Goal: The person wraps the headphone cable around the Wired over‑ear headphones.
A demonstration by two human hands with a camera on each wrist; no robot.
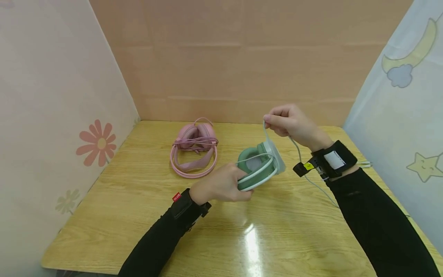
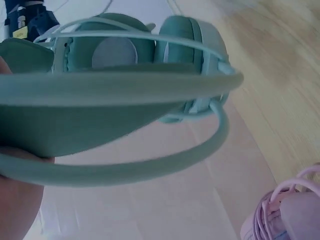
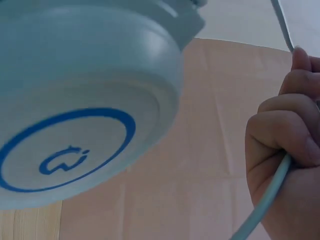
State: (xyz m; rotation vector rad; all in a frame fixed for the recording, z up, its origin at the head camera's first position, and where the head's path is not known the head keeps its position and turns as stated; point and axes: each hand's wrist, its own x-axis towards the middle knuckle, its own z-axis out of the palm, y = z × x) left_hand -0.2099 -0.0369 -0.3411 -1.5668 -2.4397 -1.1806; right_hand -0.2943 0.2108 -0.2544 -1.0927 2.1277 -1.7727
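My left hand (image 1: pixel 225 184) grips the headband of a pair of green headphones (image 1: pixel 257 175), holding them tilted above the table. In the left wrist view, the padded strap and two outer bands of the headphones (image 2: pixel 115 90) cross in front of the ear cups. A thin pale cable (image 1: pixel 265 130) runs from an ear cup up to my right hand (image 1: pixel 292 125), which pinches it between thumb and fingertips. Part of the cable also lies across the ear cups. In the right wrist view, my curled fingers (image 3: pixel 290 120) hold the cable (image 3: pixel 265 200) beside the cup's blue-ringed outer face (image 3: pixel 65 155).
Pink headphones (image 1: pixel 194 148) with their cable wound around them lie on the wooden table (image 1: pixel 138 215), left of the green pair. The cable's far end (image 1: pixel 365 164) shows behind my right wrist. A tan backdrop (image 1: pixel 242 69) and patterned side panels (image 1: pixel 62 115) enclose the table.
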